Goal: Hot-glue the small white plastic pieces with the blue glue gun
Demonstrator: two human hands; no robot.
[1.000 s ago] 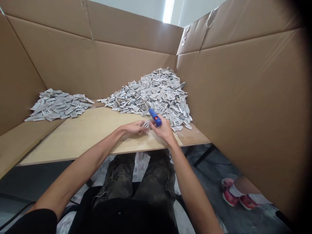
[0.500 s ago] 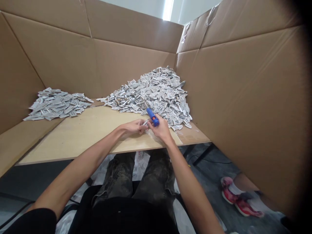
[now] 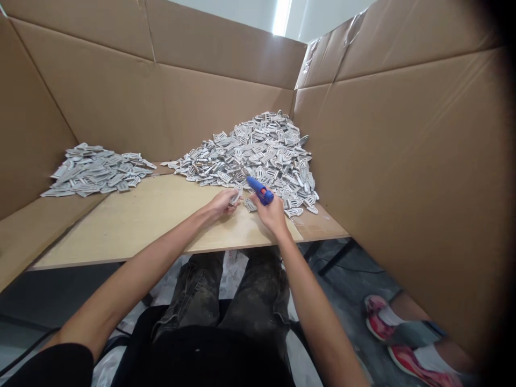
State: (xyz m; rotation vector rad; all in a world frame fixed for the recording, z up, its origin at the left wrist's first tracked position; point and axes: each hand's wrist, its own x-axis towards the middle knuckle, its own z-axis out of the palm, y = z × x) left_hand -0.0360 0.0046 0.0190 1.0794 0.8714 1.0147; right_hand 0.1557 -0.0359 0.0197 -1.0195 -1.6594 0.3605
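My left hand (image 3: 226, 202), fingers closed, pinches a small flat grey slotted piece (image 3: 236, 198) just above the board. My right hand (image 3: 271, 210) is wrapped round a blue tool (image 3: 260, 190) with an orange-red part on its side; its exact kind I cannot make out. Another grey slotted piece (image 3: 250, 205) shows at the right thumb; whether the thumb grips it or it lies on the board I cannot tell. Right behind both hands rises a large pile of such grey pieces (image 3: 258, 148), with pointed ends and slots.
A smaller pile of grey pieces (image 3: 99, 169) lies at the left. Cardboard walls (image 3: 226, 102) enclose the back and both sides of the pale wooden board (image 3: 141, 226). Below right, another person's legs and red shoes (image 3: 415, 365) show beside the cardboard.
My hands have moved apart, the left slightly left, the right slightly right with the blue tool. Grey pieces now show at both hands. The other person's feet have shifted.
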